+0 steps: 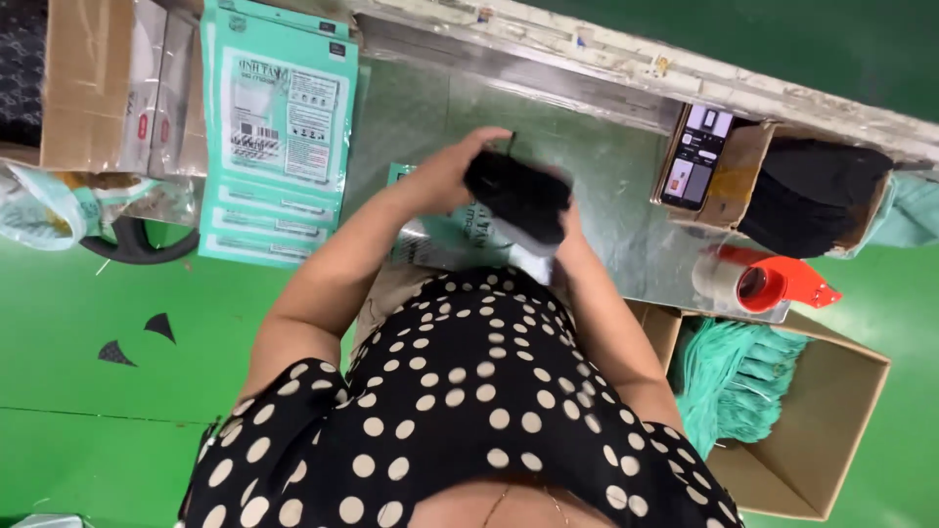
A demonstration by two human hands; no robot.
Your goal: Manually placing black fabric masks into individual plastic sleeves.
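Overhead view of a person at a metal worktable. The left hand [455, 166] curls over the top and near end of a stack of black face masks [518, 200], fingers wrapped around it in a firm grasp. The right hand [567, 235] supports the same stack from below at its other end; only part of this hand shows behind the stack, and it appears closed on it as well. The stack is held in the air just above the worktable [606, 196], over a teal printed pouch [445, 230] that lies flat on the metal.

Positions relative to the held stack: to its left, a fanned pile of teal printed pouches [279, 127] overhangs the table's edge, and further left stands a brown cardboard carton [88, 83] with a crumpled plastic bag [44, 205] below it. To the right of the stack, a smartphone [696, 156] leans with its screen lit against an open cardboard box of black masks [812, 196]. Below that box, at the table's edge, rests a red tape dispenser [773, 281] with a roll of clear tape. Lower right of the stack, on the green floor [98, 293], an open carton [831, 420] holds teal material [734, 376]. The person wears a black dress with pale dots [469, 411].
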